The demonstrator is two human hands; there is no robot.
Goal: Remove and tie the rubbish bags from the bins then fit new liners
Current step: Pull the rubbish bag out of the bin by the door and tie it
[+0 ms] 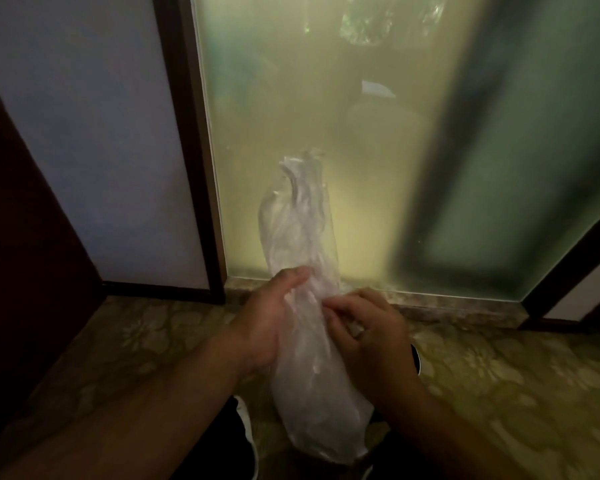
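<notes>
Over the patterned floor [499,393], near its far edge where a stone sill [447,308] runs under a frosted glass door [326,116], a translucent whitish plastic bag [302,230] is held up off the ground. It's bunched lengthwise into one long crumpled roll. Top end points up & away, in front of the glass. Bottom end hangs low btwn the left shoe [246,420] & right shoe [417,358], both dark w/ white trim and mostly hidden.

The left hand [274,317] grasps the bag's mid part from the left side, fingers curled round the plastic. The right hand [371,334] sits just opposite at approx the same height, fingertips curled in & pinching a fold on the bag's right side. Both forearms are bare.

Left of the door stand a dark wooden frame [194,168] & a pale wall panel [101,133]. Shapes behind the glass are too blurred to tell.
</notes>
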